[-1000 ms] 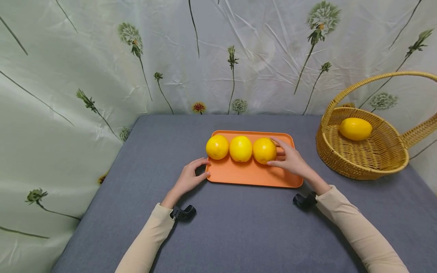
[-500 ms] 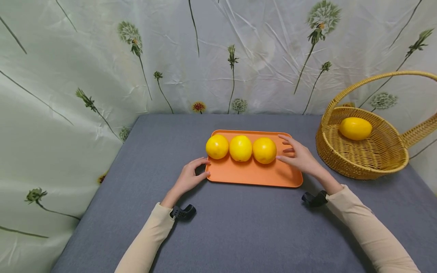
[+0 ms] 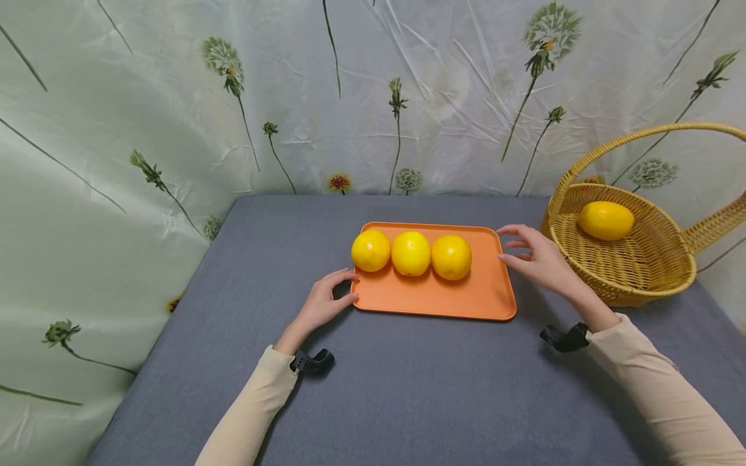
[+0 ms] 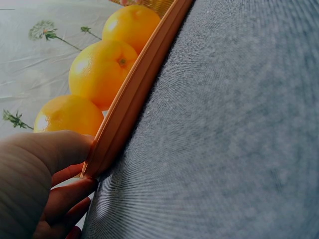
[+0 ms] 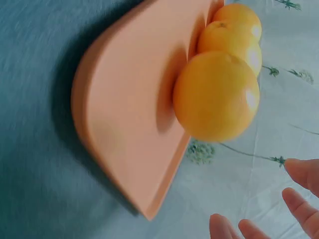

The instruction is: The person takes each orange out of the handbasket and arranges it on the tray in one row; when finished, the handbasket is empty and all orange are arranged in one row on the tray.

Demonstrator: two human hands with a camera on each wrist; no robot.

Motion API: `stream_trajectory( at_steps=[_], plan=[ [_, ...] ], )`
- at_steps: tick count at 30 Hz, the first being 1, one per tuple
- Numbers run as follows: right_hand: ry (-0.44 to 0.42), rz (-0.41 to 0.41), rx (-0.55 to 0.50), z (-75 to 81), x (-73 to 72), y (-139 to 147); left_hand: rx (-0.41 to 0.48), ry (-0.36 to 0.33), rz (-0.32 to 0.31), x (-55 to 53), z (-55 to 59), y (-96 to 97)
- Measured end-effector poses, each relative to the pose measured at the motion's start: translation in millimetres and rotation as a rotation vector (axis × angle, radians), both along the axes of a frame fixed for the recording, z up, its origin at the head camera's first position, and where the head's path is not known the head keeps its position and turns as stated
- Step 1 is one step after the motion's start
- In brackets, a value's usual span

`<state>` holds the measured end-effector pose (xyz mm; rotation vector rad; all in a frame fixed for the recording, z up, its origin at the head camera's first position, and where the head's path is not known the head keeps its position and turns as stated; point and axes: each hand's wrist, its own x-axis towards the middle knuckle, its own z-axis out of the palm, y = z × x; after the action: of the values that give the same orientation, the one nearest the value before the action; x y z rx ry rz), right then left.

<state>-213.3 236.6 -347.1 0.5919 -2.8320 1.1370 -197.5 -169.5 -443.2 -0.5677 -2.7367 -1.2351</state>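
Three round oranges stand in a row along the back of an orange tray [image 3: 431,301]: a left orange [image 3: 370,250], a middle orange [image 3: 410,254] and a right orange [image 3: 451,257]. My left hand [image 3: 320,303] rests at the tray's left end, thumb and fingertips against its rim. In the left wrist view the thumb [image 4: 65,147] lies right at the tray's edge. My right hand [image 3: 542,260] hovers around the tray's right edge, between tray and basket, fingers loosely bent and apart, holding nothing. In the right wrist view its fingertips are away from the oranges.
A wicker basket [image 3: 606,285] with a tall arched handle stands at the right, close to my right hand. Inside it lies an oval yellow fruit [image 3: 606,221]. A grey cloth [image 3: 408,388] covers the table, and a flower-printed curtain [image 3: 454,84] hangs behind.
My right hand has let go of the right orange and moved rightward past the tray's right rim. The left hand, the tray and the oranges have stayed in place.
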Motion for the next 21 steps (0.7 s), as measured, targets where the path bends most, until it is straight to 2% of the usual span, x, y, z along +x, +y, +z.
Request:
stream_trajectory(
  at_steps=[11, 17, 21],
  plan=[
    [0.138, -0.061, 0.02, 21.2, 1.9, 29.9, -0.004, -0.006, 0.003, 0.9, 1.1, -0.2],
    [0.147, -0.11, 0.001, 25.4, -0.3, 42.9, 0.002, 0.004, 0.001, 0.1, -1.0, -0.6],
    [0.143, -0.113, 0.034, 29.5, -2.1, 50.7, 0.008, 0.003, -0.005, -0.4, -1.0, -0.5]
  ],
)
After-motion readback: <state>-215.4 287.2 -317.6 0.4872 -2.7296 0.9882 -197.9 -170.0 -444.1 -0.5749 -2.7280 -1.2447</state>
